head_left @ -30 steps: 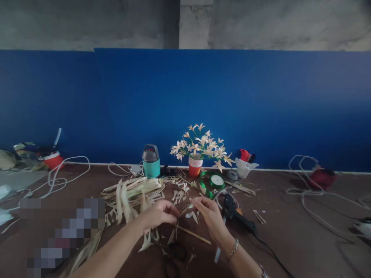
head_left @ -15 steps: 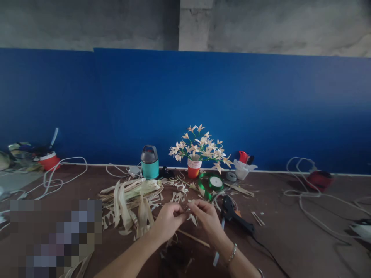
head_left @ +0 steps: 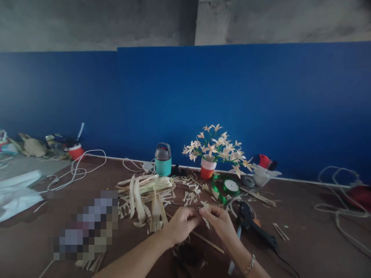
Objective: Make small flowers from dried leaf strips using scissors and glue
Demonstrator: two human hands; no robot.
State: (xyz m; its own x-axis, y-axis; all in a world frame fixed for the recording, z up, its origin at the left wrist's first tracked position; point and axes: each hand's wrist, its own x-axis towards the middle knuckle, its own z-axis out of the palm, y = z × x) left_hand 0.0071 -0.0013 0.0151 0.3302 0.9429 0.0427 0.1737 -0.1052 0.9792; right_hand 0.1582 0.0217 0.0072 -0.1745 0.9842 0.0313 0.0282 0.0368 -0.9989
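Observation:
My left hand (head_left: 183, 224) and my right hand (head_left: 220, 222) meet fingertip to fingertip above the table, both pinched closed. Pale husk petals (head_left: 204, 205) show at the right fingertips. What the left fingers hold, if anything, is too small to make out. Left of the hands lies a heap of dried corn husks (head_left: 142, 189), with cut husk pieces (head_left: 190, 196) just beyond the fingers. A black glue gun (head_left: 255, 224) rests to the right of my right hand, a clear glue stick (head_left: 231, 267) beneath that wrist. Under the hands runs a thin stick (head_left: 209, 242).
Behind stand a red-and-white cup (head_left: 208, 170) of husk flowers (head_left: 222, 148), a teal bottle-like container (head_left: 163, 166) and a white cup (head_left: 262, 176). Green ribbon spool (head_left: 232, 186) and grey tape roll (head_left: 248, 181) lie nearby. White cables (head_left: 75, 173) cross the left; blue panel (head_left: 162, 100) backs the table.
The camera has turned left, so the whole scene sits further right. Both hands stay together at the fingertips, still pinched, with only slight finger movement.

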